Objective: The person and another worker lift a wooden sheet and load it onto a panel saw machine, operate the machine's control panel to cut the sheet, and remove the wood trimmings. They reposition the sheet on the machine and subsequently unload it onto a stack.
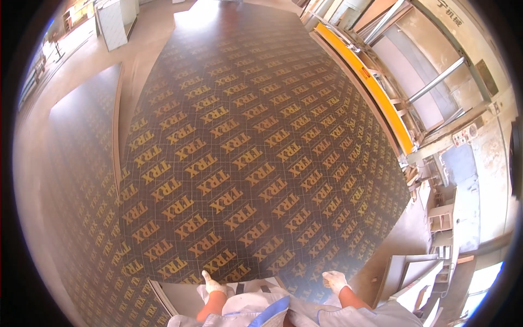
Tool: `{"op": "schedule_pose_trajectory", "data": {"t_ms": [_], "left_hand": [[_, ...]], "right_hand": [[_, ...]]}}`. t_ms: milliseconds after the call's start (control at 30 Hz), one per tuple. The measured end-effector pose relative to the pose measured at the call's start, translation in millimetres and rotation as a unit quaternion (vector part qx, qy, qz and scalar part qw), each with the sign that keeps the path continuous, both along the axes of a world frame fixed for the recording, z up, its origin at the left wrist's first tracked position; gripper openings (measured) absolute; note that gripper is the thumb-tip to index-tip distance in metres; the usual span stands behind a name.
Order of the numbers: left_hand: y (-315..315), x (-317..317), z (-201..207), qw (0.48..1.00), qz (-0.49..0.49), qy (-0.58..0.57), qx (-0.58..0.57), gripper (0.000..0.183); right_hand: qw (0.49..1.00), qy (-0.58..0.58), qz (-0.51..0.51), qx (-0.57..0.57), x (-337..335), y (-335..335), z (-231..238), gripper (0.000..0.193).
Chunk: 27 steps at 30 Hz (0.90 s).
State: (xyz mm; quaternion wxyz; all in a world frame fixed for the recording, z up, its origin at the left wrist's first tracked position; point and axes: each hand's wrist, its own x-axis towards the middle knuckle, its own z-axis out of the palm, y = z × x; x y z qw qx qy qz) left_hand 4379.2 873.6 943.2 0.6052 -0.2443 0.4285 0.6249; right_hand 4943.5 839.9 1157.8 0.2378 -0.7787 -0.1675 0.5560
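Observation:
A large dark brown panel (256, 158) with a repeating yellow and orange printed pattern spreads out in front of me. My left hand (211, 283), in a white glove, is closed at its near edge, thumb on top and the other fingers mostly hidden. Farther right, my right hand (335, 279), also white-gloved, has its fingers curled at the same near edge; their undersides are hidden. Both hands are near my body, well apart from each other.
A similar patterned panel (90, 141) lies along the left. A machine with a yellow beam (362, 71) and metal rods stands at the right. Boards (403, 280) lean at the lower right. A white cabinet (115, 24) is far left.

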Motion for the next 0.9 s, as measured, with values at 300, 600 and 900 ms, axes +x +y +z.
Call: {"op": "schedule_pose_trajectory", "data": {"t_ms": [300,600,900], "left_hand": [[32.3,4.3,88.0,0.980,-0.058,-0.126,-0.142,0.109],[37.4,5.1,111.5,0.979,-0.083,-0.099,-0.157,0.104],[47.9,32.2,172.3,0.986,-0.095,-0.021,-0.138,0.101]], "right_hand": [[0.987,-0.018,-0.159,-0.026,-12.2,19.5,-43.6,0.044],[0.747,0.320,-0.568,0.132,67.4,33.6,-179.9,0.092],[0.819,0.316,-0.423,0.227,66.6,55.7,-213.3,0.053]]}}
